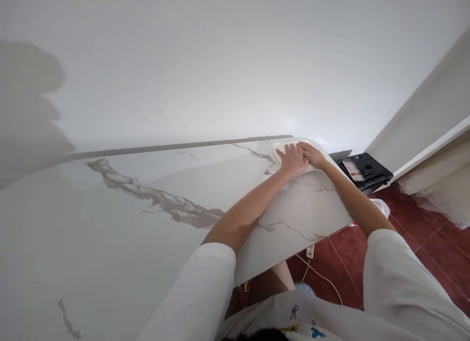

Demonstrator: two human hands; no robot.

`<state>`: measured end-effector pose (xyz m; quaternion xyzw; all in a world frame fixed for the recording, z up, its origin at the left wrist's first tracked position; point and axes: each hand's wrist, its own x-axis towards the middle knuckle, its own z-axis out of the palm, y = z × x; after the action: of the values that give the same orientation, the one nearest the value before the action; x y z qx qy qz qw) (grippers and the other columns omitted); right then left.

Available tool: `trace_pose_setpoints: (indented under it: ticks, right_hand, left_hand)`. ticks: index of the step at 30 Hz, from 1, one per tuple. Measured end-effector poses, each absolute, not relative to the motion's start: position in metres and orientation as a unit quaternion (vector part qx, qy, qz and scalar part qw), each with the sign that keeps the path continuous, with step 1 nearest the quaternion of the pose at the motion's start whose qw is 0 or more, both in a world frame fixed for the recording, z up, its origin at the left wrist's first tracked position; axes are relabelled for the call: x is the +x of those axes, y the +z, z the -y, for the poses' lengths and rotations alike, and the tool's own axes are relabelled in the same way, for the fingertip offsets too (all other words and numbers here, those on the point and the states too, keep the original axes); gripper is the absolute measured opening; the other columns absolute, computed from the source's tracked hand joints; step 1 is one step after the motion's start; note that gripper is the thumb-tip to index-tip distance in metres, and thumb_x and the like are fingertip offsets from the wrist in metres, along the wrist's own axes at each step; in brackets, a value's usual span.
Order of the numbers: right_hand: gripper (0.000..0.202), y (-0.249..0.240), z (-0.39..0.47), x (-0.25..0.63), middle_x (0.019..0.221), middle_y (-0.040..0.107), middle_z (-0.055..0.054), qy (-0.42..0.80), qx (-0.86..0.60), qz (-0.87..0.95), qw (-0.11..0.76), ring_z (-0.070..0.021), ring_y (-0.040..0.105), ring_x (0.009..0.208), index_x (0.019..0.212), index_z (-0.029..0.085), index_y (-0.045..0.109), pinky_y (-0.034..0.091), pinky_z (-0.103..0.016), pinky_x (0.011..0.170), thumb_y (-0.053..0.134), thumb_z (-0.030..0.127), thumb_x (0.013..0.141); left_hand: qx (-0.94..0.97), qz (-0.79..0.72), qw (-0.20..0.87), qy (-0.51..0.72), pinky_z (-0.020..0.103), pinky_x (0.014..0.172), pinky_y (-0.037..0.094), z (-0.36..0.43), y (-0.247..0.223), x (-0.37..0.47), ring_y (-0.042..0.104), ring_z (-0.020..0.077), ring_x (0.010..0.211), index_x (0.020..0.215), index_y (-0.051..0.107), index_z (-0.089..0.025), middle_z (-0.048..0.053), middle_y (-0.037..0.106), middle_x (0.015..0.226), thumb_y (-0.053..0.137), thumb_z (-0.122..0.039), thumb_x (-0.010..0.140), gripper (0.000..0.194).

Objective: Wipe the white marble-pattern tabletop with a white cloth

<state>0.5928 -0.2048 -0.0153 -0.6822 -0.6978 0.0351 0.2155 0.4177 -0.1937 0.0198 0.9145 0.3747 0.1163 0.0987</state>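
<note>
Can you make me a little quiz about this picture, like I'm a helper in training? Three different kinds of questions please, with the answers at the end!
1. Pick one: what lies between the left grip and the marble-patterned tabletop?
a) a spoon
b) a white cloth
c) a cup

2. True or false: the floor has green tiles.

3. Fill the gap: the ____ grip is nearer to the black object beyond the tabletop's end.

Key:
1. b, the white cloth.
2. False, the tiles are dark red.
3. Right: the right grip is nearer.
</note>
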Motion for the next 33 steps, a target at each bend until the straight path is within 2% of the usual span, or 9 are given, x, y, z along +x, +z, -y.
trace_pose_setpoints:
  ticks: [7, 10, 13, 23, 33]
  right_hand:
    - [0.058, -0.014, 0.154, 0.598, 0.151, 0.049, -0.001, 0.042, -0.687, 0.686, 0.236, -0.0251, 0.039, 0.143, 0.141, 0.021, 0.052, 0.029, -0.049, 0.121, 0.032, 0.029, 0.087]
    - [0.058, -0.009, 0.139, 0.593, 0.15, 0.049, -0.004, 0.044, -0.694, 0.682, 0.226, -0.0256, 0.04, 0.143, 0.141, 0.017, 0.052, 0.03, -0.048, 0.121, 0.032, 0.028, 0.088]
    - [0.056, -0.005, 0.13, 0.589, 0.148, 0.052, -0.003, 0.044, -0.698, 0.678, 0.227, -0.0262, 0.042, 0.141, 0.14, 0.02, 0.053, 0.031, -0.049, 0.12, 0.033, 0.028, 0.089]
    - [0.055, -0.016, 0.119, 0.6, 0.147, 0.054, -0.002, 0.052, -0.65, 0.712, 0.262, -0.026, 0.042, 0.14, 0.138, 0.022, 0.054, 0.029, -0.051, 0.12, 0.035, 0.027, 0.087]
    - [0.057, -0.012, 0.132, 0.624, 0.151, 0.049, -0.002, 0.058, -0.69, 0.681, 0.239, -0.0257, 0.039, 0.143, 0.141, 0.02, 0.053, 0.028, -0.048, 0.122, 0.034, 0.027, 0.088]
  left_hand:
    - [0.909, -0.391, 0.095, 0.109, 0.066, 0.114, 0.02, 0.15, 0.023, 0.424, 0.022, 0.0354, 0.146, 0.15, 0.033, -0.016, 0.016, 0.031, 0.158, 0.024, -0.043, 0.096, 0.061]
    - [0.908, -0.392, 0.094, 0.117, 0.067, 0.113, 0.021, 0.133, 0.022, 0.425, 0.024, 0.0355, 0.145, 0.15, 0.034, -0.015, 0.016, 0.032, 0.157, 0.024, -0.042, 0.096, 0.062]
    - [0.908, -0.391, 0.093, 0.121, 0.068, 0.112, 0.021, 0.122, 0.021, 0.427, 0.027, 0.0358, 0.143, 0.148, 0.037, -0.016, 0.017, 0.035, 0.155, 0.023, -0.041, 0.096, 0.06]
    - [0.903, -0.408, 0.066, 0.118, 0.066, 0.111, 0.024, 0.121, 0.02, 0.431, 0.033, 0.0355, 0.138, 0.146, 0.039, -0.016, 0.017, 0.041, 0.15, 0.025, -0.04, 0.095, 0.058]
    - [0.908, -0.397, 0.054, 0.121, 0.063, 0.111, 0.026, 0.124, 0.017, 0.46, 0.034, 0.0336, 0.137, 0.146, 0.04, -0.016, 0.017, 0.042, 0.15, 0.025, -0.04, 0.095, 0.058]
